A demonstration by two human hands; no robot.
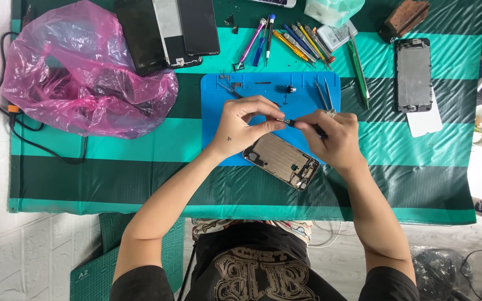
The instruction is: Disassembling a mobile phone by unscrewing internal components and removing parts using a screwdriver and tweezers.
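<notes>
**Steadying a small tool above the opened phone**

Carefully, we bring both hands together over the blue rectangular silicone work mat (218, 89). Our left hand (244, 127) has its fingertips pinched together on something too small to make out, just at the tip of the slim dark-handled screwdriver (299, 124). Our right hand (333, 139) is closed round that screwdriver's handle.

The opened rectangular phone housing with its bare metal interior (281, 160) lies on the near edge of the mat, just below both hands and untouched by either. Its long axis runs diagonally, from upper left toward lower right; the end crowded with small components points to the lower right, toward our right forearm.

To do this well, we judge it best to keep both wrists low and braced near the mat, keep the pinch light, and hold the tool tip directly over the mat so that anything dropped lands on it rather than on the green striped table cover (397, 184) beside the mat.
</notes>
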